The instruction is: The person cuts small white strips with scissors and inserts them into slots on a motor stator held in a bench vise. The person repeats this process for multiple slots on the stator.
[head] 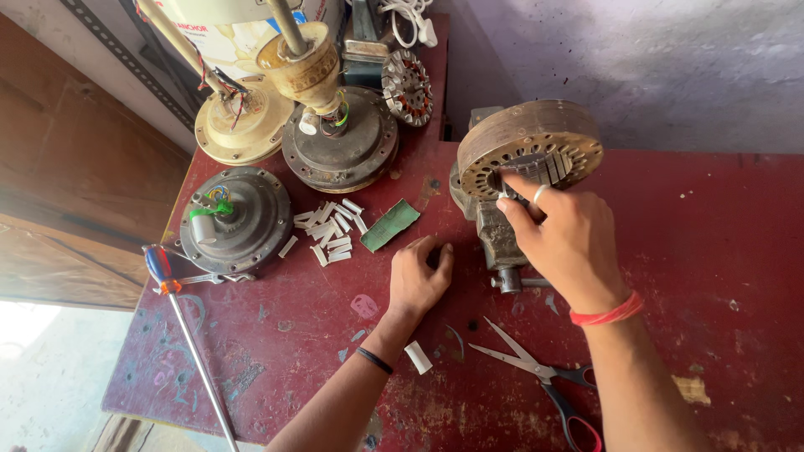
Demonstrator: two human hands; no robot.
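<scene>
Centrally, on a worn red table (670,251), a round slotted stator core (529,149) of brown laminated steel sits tilted on a grey bench vise (494,226), its slotted face turned up toward the camera. Right hand (569,243): raised over the near edge of the core, ring on one finger, red thread band at the wrist; its fingers (512,186) are pinched narrow on a pale paper strip at the slots of the core, touching the core's face. Left hand (419,280): resting on the table just left of the vise, black band at the wrist, fingers curled loosely inward; whether anything lies inside them cannot be told. Near items: a small white paper roll (418,356) beside the left forearm; scissors (544,381) with red and black handles, blades parted, lying between the two forearms; a green abrasive sheet (389,224) left of the vise; a heap of short white paper strips (331,230) just beyond it. Farther left: a dark grey fan motor housing (237,219) with a green-tipped lead, and a screwdriver (188,343) with a blue and orange handle lying over the table edge. At the back: two further fan motors (339,146) on rods and a wound stator (407,86) standing upright.
</scene>
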